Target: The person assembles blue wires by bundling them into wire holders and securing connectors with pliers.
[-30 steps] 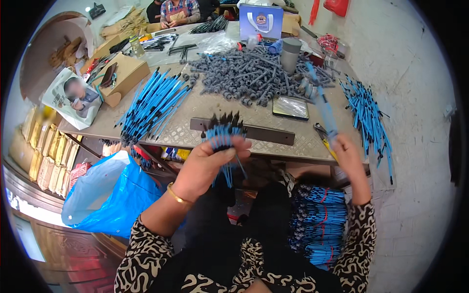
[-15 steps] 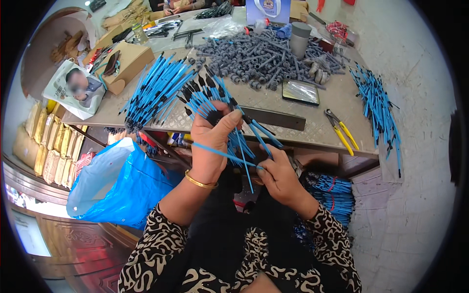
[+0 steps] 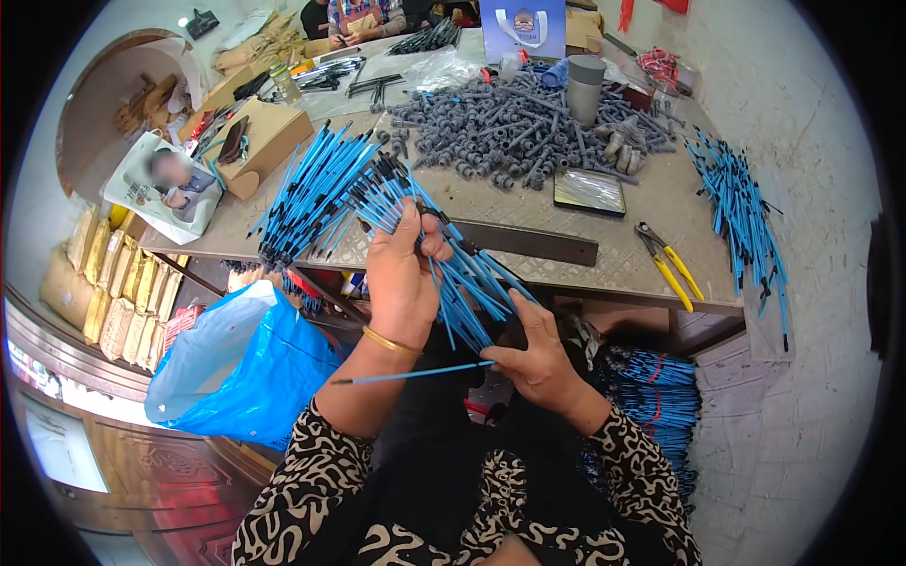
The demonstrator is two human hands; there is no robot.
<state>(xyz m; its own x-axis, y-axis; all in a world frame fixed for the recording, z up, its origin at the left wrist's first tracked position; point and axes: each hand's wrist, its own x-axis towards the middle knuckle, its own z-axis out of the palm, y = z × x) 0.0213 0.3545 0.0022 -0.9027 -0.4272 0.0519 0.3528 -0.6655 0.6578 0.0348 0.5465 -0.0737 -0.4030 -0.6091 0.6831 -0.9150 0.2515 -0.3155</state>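
Observation:
My left hand [image 3: 401, 274] grips a fanned bunch of thin blue rods with black tips [image 3: 453, 264] above the table's near edge. My right hand [image 3: 540, 357] sits just below that bunch and pinches a single blue rod [image 3: 415, 374] that lies level, pointing left across my lap. A gold bangle rings my left wrist. A pile of the same blue rods [image 3: 307, 193] lies on the table left of my left hand. Another heap of blue rods [image 3: 741, 208] rests at the table's right edge.
A mound of grey plastic fittings [image 3: 528, 132] and a grey cup [image 3: 585, 87] fill the table's far middle. Yellow-handled pliers [image 3: 668, 264], a dark phone [image 3: 589, 191] and a black metal bar [image 3: 528, 242] lie near the front. A blue plastic bag [image 3: 241, 363] hangs lower left; bundled blue rods [image 3: 661, 401] are stacked lower right.
My left hand brought the bunch down toward me and tilted it left. My right hand came in from the right side and drew one rod out of the bunch.

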